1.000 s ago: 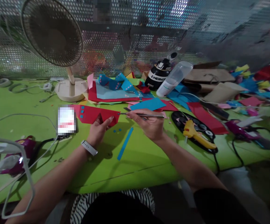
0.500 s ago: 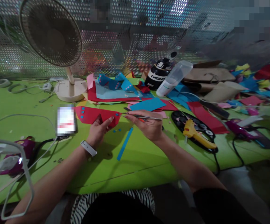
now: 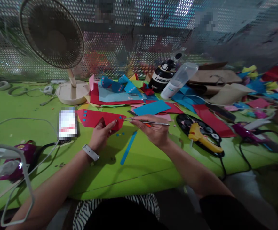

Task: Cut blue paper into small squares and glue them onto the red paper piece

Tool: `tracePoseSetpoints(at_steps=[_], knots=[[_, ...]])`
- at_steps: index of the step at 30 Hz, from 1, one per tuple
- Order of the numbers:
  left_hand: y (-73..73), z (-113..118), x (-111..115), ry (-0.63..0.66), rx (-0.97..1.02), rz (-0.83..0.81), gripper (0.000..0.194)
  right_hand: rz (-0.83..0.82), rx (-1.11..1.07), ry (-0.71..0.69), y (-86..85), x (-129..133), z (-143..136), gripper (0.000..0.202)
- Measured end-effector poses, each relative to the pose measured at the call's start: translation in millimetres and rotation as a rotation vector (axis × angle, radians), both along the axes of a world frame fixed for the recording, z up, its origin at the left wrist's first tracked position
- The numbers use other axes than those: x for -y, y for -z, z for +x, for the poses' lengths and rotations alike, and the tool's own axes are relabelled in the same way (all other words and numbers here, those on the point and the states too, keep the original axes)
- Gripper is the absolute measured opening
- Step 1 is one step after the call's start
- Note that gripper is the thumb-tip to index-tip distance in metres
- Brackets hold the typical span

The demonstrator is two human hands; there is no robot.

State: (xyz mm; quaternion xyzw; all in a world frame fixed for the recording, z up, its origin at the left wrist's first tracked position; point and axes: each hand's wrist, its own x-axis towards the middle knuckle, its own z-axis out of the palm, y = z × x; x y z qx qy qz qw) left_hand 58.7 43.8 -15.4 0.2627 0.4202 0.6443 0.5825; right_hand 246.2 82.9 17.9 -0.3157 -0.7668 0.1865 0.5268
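Observation:
My left hand (image 3: 102, 133) pinches the lower edge of a red paper piece (image 3: 95, 118), thumb on top. Several small blue squares (image 3: 84, 116) sit in a column at the paper's left end, and one blue bit (image 3: 120, 117) lies near its right end. Metal tweezers (image 3: 150, 122) are held in my right hand (image 3: 155, 129), their tips just beside that bit. Below the paper, tiny blue pieces (image 3: 117, 134) and a narrow blue strip (image 3: 128, 148) lie on the green table (image 3: 143, 172).
A fan (image 3: 73, 92) and a phone (image 3: 68, 124) stand and lie at the left. Behind are stacked papers (image 3: 119, 95), a black bottle (image 3: 162, 76) and a clear bottle (image 3: 179, 80). A yellow glue gun (image 3: 204, 139) rests on a black tray at the right.
My right hand and the tweezers have shifted slightly right, so the tips have drawn back from the blue bit at the paper's right end. My left hand has hardly moved.

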Motion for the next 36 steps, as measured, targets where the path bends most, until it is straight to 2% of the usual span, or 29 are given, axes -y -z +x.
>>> tracePoseSetpoints(at_steps=[12, 20, 24, 31, 36], knots=[[-2.4, 0.7, 1.3, 0.010, 0.000, 0.011, 0.042, 0.014, -0.039, -0.042, -1.0, 1.1, -1.2, 0.006], [0.9, -1.1, 1.5, 0.006, -0.034, -0.013, 0.043, 0.033, -0.112, -0.036, -3.7, -0.8, 3.7, 0.006], [0.1, -1.2, 1.8, 0.049, -0.069, -0.015, 0.044, -0.049, -0.152, -0.053, -3.9, -8.8, 9.2, 0.005], [-0.6, -0.2, 3.2, 0.134, -0.086, 0.003, 0.037, -0.301, -0.277, -0.240, -3.7, -22.7, 14.7, 0.010], [2.0, -0.3, 3.0, 0.143, -0.077, -0.011, 0.034, -0.370, -0.291, -0.281, -0.7, -27.0, 18.4, 0.012]])
